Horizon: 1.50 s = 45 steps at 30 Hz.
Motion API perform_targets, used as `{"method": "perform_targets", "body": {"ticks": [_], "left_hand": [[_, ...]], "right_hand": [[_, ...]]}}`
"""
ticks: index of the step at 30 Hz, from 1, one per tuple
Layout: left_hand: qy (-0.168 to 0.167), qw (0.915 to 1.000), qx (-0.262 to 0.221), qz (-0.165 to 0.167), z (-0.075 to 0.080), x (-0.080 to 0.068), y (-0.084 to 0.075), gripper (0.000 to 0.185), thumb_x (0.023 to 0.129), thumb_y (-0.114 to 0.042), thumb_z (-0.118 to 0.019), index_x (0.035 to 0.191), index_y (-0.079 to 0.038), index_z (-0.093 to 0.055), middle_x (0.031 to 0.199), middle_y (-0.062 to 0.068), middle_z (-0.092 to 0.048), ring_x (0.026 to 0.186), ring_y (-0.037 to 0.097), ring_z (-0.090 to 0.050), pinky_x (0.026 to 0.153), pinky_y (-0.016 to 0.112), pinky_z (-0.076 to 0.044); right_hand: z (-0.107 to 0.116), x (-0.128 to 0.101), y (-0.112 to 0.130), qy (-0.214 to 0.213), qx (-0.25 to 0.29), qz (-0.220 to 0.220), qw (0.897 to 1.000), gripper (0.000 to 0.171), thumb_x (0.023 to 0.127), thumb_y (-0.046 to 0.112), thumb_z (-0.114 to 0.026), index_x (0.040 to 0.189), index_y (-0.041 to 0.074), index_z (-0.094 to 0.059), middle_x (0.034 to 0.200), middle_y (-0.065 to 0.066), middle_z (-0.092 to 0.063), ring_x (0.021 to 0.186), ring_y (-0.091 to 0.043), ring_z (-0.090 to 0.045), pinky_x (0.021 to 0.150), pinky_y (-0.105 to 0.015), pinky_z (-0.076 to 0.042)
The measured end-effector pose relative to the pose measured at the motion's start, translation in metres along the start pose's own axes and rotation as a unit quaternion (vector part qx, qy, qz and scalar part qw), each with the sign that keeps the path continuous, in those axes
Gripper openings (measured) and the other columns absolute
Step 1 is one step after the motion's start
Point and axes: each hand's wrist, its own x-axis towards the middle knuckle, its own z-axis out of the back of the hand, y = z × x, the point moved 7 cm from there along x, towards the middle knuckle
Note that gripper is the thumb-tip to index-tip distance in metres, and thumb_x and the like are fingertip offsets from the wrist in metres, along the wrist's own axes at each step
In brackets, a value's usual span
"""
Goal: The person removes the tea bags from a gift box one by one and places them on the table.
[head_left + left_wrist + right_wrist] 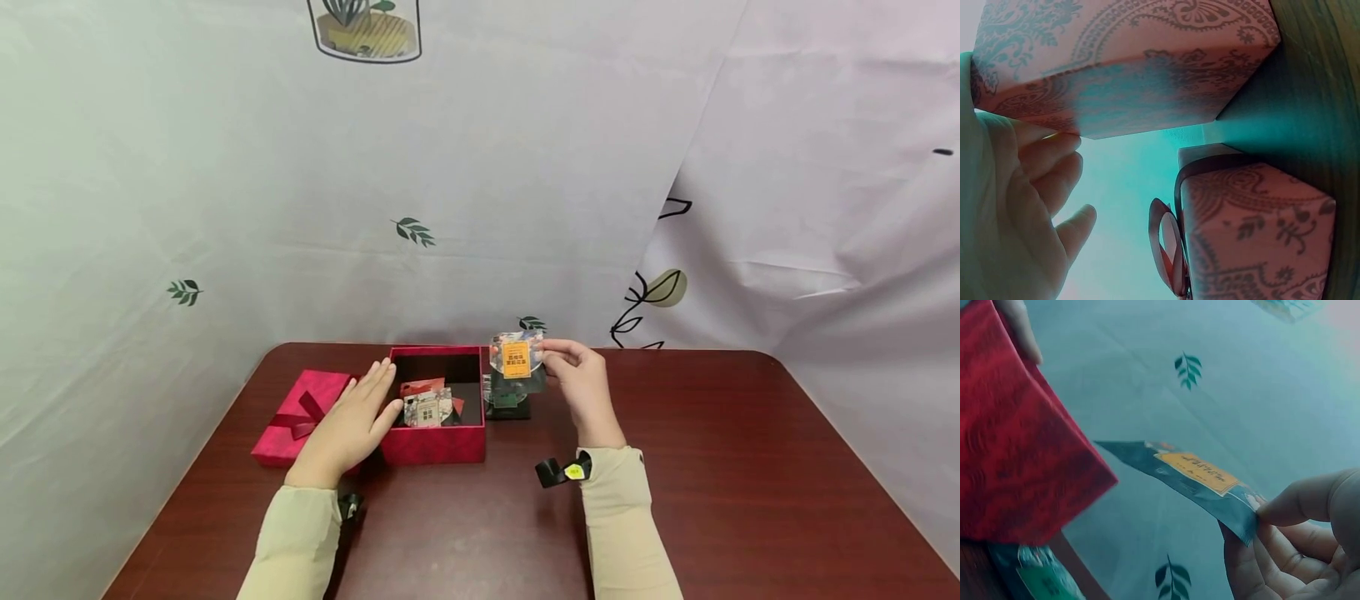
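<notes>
While the dark wooden table (712,467) carries everything, the work on it looks like the filling of the open red gift box (438,442), which sits at the table's middle with a few sachets (427,407) already lying inside and its lid (298,417), tied with a ribbon bow, just beside it on the left. My reading is that one packet is on its way in: the right hand (581,383) pinches a small packet with an orange label (516,360) by its edge, thumb against fingertips, holding it in the air just past the box's right wall, above a dark packet (508,404) lying on the table there. The left hand (352,425) lies flat with fingers straight and slightly spread against the box's left wall, steadying it. A next move would call for carrying the packet leftward over the rim and lowering it among the sachets before letting go. Only the head view shows the box's contents; the right wrist view shows the pinch (1260,512) on the packet's corner closely, and the left wrist view shows the lid's bow (1169,247) and the box's patterned underside (1129,62).
</notes>
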Motion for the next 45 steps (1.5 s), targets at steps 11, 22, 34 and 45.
{"method": "perform_targets", "body": {"ticks": [11, 22, 34, 45], "left_hand": [[0.001, 1.0000, -0.003, -0.002, -0.003, 0.002, 0.002, 0.064, 0.105, -0.032, -0.053, 0.156, 0.001, -0.033, 0.165, 0.017, -0.026, 0.152, 0.037, -0.023, 0.121, 0.061, -0.018], [0.009, 0.9999, -0.006, 0.005, -0.004, 0.003, 0.005, 0.065, 0.105, -0.032, -0.053, 0.157, 0.001, -0.033, 0.165, 0.018, -0.026, 0.153, 0.037, -0.021, 0.121, 0.060, -0.018], [0.004, 1.0000, -0.004, -0.001, -0.002, 0.003, 0.004, 0.064, 0.106, -0.034, -0.051, 0.156, 0.001, -0.033, 0.165, 0.018, -0.026, 0.152, 0.037, -0.022, 0.121, 0.061, -0.019], [0.003, 1.0000, -0.008, -0.001, -0.002, 0.001, 0.002, 0.064, 0.105, -0.032, -0.052, 0.156, 0.003, -0.033, 0.164, 0.019, -0.026, 0.152, 0.038, -0.022, 0.120, 0.061, -0.019]], "right_hand": [[0.037, 0.020, -0.034, -0.072, -0.008, -0.055, 0.996, 0.024, 0.095, 0.007, -0.068, 0.117, 0.000, -0.073, 0.092, 0.001, -0.074, 0.071, -0.007, -0.065, 0.065, -0.023, -0.055], [0.049, 0.025, -0.054, -0.089, -0.070, -0.059, 0.992, 0.024, 0.096, 0.004, -0.065, 0.118, -0.004, -0.071, 0.094, -0.009, -0.071, 0.078, -0.010, -0.058, 0.064, -0.020, -0.048], [0.054, 0.023, -0.076, -0.084, -0.120, -0.098, 0.984, 0.026, 0.099, 0.003, -0.058, 0.120, -0.007, -0.069, 0.111, -0.023, -0.068, 0.081, -0.017, -0.058, 0.060, -0.022, -0.045], [0.055, 0.022, -0.078, -0.078, -0.201, -0.097, 0.972, 0.028, 0.100, 0.010, -0.056, 0.120, -0.004, -0.070, 0.119, -0.026, -0.066, 0.106, -0.037, -0.061, 0.084, -0.044, -0.050]]}}
